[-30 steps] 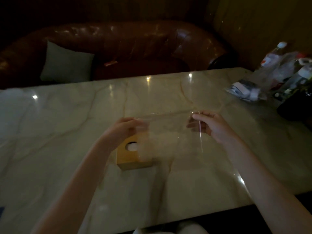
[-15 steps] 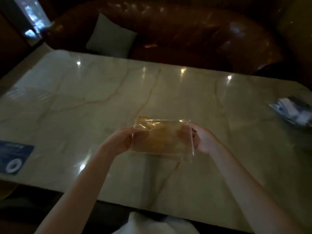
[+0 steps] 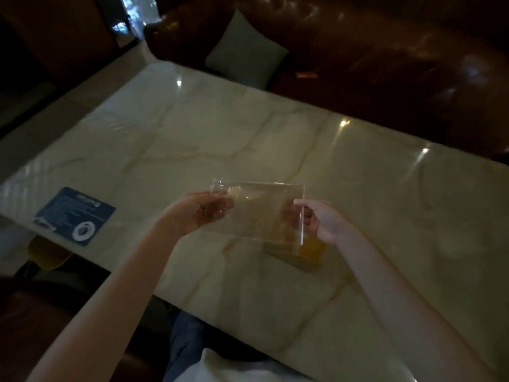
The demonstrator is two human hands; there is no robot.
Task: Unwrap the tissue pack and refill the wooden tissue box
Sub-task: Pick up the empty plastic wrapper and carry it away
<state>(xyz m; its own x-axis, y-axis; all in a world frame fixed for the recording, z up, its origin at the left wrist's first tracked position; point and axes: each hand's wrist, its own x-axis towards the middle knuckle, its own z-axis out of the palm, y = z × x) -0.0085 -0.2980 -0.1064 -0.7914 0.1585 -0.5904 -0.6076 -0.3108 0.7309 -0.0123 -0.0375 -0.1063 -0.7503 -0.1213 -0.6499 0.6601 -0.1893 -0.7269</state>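
A clear plastic wrapper (image 3: 256, 208) is stretched flat between my two hands above the marble table (image 3: 275, 144). My left hand (image 3: 198, 213) pinches its left edge and my right hand (image 3: 322, 221) pinches its right edge. The wooden tissue box (image 3: 308, 252) stands on the table right under the wrapper's right end, partly seen through the plastic and partly hidden by my right hand. No tissues show in this view.
A blue printed card (image 3: 74, 216) lies near the table's left edge. A brown leather sofa (image 3: 385, 64) with a grey cushion (image 3: 245, 62) runs along the far side. My lap is under the table's near edge.
My view has swung left, so the bottles and packet at the right have left the frame. The wrapper stays held between both hands, and the box now shows under its right end.
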